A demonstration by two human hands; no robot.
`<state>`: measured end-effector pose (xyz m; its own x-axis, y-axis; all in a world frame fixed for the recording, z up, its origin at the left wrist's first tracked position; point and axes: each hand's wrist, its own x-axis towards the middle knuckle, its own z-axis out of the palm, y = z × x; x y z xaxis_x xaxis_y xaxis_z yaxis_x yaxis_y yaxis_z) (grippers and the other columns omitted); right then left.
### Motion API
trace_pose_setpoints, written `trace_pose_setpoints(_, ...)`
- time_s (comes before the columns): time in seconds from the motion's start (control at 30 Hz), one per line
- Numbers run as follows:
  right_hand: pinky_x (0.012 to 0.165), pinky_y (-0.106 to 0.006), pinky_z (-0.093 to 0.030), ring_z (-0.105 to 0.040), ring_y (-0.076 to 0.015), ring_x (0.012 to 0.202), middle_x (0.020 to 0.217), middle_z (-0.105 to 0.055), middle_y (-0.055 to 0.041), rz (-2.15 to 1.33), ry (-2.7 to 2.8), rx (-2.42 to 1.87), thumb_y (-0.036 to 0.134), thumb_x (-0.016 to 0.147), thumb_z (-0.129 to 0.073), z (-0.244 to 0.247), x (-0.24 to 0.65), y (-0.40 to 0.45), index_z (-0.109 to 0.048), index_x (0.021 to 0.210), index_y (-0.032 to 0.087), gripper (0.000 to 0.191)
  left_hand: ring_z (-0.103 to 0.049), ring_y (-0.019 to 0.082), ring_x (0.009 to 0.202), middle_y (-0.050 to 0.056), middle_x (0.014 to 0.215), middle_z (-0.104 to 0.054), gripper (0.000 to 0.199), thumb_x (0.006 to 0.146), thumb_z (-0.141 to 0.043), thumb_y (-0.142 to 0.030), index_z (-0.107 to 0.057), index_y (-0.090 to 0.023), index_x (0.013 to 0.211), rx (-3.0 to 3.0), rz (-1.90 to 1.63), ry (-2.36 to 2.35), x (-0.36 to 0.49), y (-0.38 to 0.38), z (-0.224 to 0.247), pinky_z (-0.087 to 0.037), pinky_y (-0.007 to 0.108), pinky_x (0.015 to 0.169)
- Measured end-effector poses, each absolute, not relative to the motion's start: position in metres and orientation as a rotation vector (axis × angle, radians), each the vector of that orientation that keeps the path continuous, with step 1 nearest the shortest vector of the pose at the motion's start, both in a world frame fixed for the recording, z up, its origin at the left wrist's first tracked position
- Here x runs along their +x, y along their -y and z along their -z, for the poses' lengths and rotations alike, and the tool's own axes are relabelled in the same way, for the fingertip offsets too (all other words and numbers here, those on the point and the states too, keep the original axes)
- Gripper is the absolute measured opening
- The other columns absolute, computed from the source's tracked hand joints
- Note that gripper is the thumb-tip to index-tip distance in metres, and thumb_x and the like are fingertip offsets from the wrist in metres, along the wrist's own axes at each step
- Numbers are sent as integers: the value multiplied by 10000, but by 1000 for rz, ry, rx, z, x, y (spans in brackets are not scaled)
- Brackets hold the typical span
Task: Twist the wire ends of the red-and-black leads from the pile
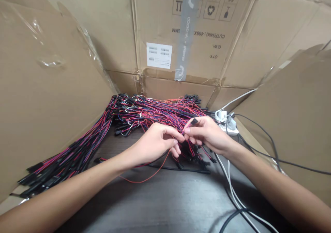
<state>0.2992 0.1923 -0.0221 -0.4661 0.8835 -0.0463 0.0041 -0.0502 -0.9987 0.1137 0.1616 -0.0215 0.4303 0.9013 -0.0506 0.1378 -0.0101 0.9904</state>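
Above the dark table, my right hand [208,133] is closed in a pinch on a wire harness near its small black connector [193,121], which sticks up past the fingertips. My left hand [160,140] is closed on the wires of the same harness, its fingertips almost touching the right ones. A loose red wire [144,181] hangs from below the left hand and loops over the tabletop. Exactly how the wires lie between the fingers is hidden. Just behind both hands lies a large pile of red, purple and black wire harnesses [155,109].
Another harness bundle [85,150] runs down the left side. A white power strip [230,128] with plugs stands at right. White cables [230,181] and a black cable [232,216] cross the table's right part. Cardboard walls [121,29] enclose the back and sides.
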Motion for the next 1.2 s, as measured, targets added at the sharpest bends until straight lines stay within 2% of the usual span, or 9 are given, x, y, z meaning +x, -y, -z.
trace_pose_setpoints(0.33, 354, -149, -278, -479, -56, 377, 524, -652, -21, -1877, 1344, -846, 175, 618, -724, 27, 303, -200, -647, 680, 127, 111, -663, 162, 515, 87, 637, -709, 172, 761, -563, -67, -712, -51, 846, 1412, -750, -841, 113, -160, 18, -560, 291, 563)
trace_pose_setpoints(0.63, 339, -142, -237, -460, -58, 375, 469, -593, -24, -2280, 1095, -624, 216, 702, -669, 28, 301, -201, -650, 674, 96, 125, -675, 164, 559, 85, 678, -712, 202, 767, -586, -81, -745, -83, 892, 1401, -690, -618, 106, -164, 18, -548, 269, 560)
trace_pose_setpoints(0.87, 347, -153, -214, -449, -63, 395, 504, -606, -52, -2160, 1214, -634, 268, 750, -641, 28, 299, -200, -630, 660, 102, 189, -675, 151, 554, 63, 804, -689, 240, 767, -594, -70, -701, -113, 977, 1368, -768, -599, 110, -161, 18, -559, 271, 529)
trace_pose_setpoints(1.07, 365, -164, -248, -444, -66, 383, 450, -528, 16, -1948, 1285, -760, 248, 690, -688, 24, 299, -195, -593, 652, 124, 160, -685, 167, 585, 74, 877, -679, 253, 756, -597, -53, -658, -121, 992, 1332, -812, -582, 110, -163, 23, -571, 296, 526)
trace_pose_setpoints(1.2, 337, -155, -262, -463, -69, 369, 462, -555, 15, -1875, 1320, -807, 248, 679, -677, 22, 298, -194, -597, 677, 134, 140, -685, 161, 579, 81, 869, -696, 209, 764, -605, -71, -659, -106, 963, 1337, -778, -605, 110, -163, 22, -573, 295, 540)
